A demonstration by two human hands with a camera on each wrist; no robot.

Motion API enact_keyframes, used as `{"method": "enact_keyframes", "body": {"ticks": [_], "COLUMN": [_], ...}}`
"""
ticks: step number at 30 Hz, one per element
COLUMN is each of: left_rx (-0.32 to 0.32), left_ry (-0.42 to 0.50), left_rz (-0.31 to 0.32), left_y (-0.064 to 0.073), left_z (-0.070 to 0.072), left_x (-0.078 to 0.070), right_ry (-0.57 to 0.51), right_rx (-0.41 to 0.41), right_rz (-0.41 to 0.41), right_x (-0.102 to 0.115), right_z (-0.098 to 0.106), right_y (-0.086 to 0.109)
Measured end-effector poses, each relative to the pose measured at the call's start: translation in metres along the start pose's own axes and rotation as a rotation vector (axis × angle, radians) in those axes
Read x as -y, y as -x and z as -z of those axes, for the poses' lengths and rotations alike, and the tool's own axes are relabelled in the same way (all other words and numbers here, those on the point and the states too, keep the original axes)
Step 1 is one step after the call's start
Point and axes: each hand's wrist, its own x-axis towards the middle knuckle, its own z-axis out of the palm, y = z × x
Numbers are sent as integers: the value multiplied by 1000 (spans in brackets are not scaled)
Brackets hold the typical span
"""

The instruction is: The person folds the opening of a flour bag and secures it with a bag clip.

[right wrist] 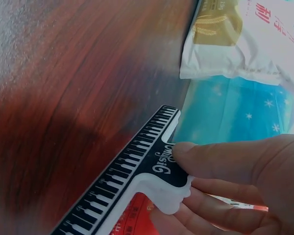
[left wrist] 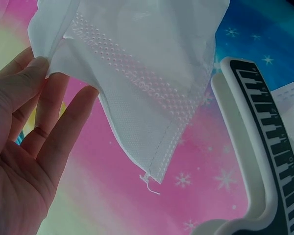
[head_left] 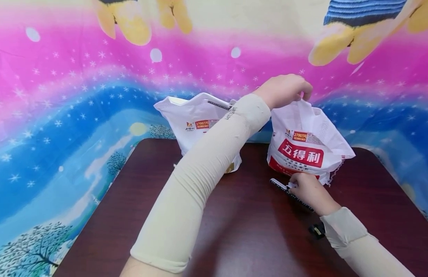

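Observation:
My left hand (head_left: 284, 90) reaches across and pinches the top edge of the right white bag (head_left: 300, 154), which has red and white printing. The left wrist view shows thumb and fingers at the edge of this bag (left wrist: 152, 58), its stitched corner hanging with a loose thread. Low in front of the same bag, my right hand (head_left: 310, 192) holds a long bag clip (head_left: 277, 184). Seen from the right wrist, the thumb presses the handle of this clip (right wrist: 159, 164), black with a piano-key pattern and white edges; the fingers curl under it.
To the left stands a similar white bag (head_left: 186, 119), partly hidden behind my left forearm. Another piano-key clip (head_left: 217, 103) lies along its top. Both bags stand near the far edge of the dark wooden table (head_left: 234, 231), before a colourful printed cloth (head_left: 96, 96).

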Motion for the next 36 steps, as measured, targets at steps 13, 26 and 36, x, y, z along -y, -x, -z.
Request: {"method": "enact_keyframes", "body": {"ticks": [13,26,36], "left_rx": [2,-1,-1], "left_ry": [-15,5,-15], "left_rz": [0,6,7], "left_y": [1,1,-2], "left_z": [0,-2,-3], "left_x": [3,1,3], "right_ry": [21,-10,-21], "right_rx": [-97,-156,-201], "right_rz": [44,59,48], "right_x": [-1,0,5], "right_z": [5,10,12], "right_y": [1,7,6]}}
